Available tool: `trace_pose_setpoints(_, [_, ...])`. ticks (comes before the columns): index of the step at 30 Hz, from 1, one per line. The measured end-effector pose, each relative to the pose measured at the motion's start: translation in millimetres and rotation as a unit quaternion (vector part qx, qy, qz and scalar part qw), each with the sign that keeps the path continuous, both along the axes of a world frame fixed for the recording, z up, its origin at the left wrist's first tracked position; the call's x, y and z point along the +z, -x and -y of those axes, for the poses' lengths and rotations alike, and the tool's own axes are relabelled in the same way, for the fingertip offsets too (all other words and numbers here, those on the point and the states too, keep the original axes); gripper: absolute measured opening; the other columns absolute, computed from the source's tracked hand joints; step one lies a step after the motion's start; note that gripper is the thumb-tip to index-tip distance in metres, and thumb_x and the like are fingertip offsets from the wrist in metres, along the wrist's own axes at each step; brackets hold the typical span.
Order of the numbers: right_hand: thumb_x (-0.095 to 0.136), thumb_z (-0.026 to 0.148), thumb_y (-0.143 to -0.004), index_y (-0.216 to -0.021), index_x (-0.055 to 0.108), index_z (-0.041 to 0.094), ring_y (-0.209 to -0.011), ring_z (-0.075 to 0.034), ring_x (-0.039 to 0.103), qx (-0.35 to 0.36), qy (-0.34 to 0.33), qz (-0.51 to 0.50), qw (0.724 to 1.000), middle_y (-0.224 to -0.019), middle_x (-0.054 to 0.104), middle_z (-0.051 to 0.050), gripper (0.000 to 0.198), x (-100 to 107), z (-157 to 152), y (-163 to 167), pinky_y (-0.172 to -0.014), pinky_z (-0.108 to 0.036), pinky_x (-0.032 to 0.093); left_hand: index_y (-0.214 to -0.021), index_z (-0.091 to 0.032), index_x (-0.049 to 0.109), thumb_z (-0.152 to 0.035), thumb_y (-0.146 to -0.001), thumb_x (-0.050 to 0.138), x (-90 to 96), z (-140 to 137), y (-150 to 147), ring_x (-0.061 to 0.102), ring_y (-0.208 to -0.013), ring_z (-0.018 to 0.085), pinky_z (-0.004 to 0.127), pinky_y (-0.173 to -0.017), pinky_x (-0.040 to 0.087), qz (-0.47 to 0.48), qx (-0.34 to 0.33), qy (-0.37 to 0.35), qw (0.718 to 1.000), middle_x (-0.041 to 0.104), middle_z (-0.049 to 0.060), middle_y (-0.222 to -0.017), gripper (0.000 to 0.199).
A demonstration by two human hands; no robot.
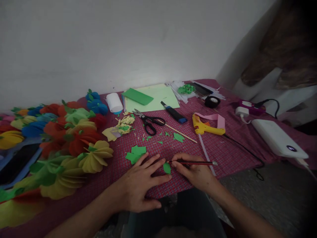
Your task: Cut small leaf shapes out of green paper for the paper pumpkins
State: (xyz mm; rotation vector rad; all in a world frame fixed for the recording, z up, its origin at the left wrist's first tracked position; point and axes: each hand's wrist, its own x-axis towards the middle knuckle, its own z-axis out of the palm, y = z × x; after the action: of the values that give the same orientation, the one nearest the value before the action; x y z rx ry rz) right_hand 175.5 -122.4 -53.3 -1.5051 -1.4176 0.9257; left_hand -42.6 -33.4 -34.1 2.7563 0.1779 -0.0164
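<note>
Head view, one entry: left hand [138, 183] flat, fingers spread, pinning a small green leaf [166, 168] to the checked desk [223, 148] just below the scissors [150, 121]; right hand [195, 172] closed around a pencil [195, 162] tipped at the leaf; risk, leaf slipping if pressure eases.

left hand [138, 185]: ours, bare, no rings
right hand [195, 173]: ours, bare, no rings
forearms: we see no sleeves, no watch, no bracelets
lap: we wear dark bluish trousers, dim, blurry
</note>
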Motion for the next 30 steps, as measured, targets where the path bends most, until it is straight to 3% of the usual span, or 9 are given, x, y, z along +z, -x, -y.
trace_pose_setpoints(30, [0.052,0.022,-0.084,-0.079,0.062,0.021,-0.069,-0.013,0.058,0.042,0.048,-0.010,0.998,-0.072,0.062,0.003,0.011,10.2,2.1,-5.3,-0.062,-0.021,0.044,-0.138,-0.033,0.034,-0.050,-0.077,0.060,-1.4,1.9,-0.6,0.012,-0.137,0.037,0.061,-0.106,0.006,-0.005,0.001,0.002,1.000,0.018,0.009,-0.152,0.069])
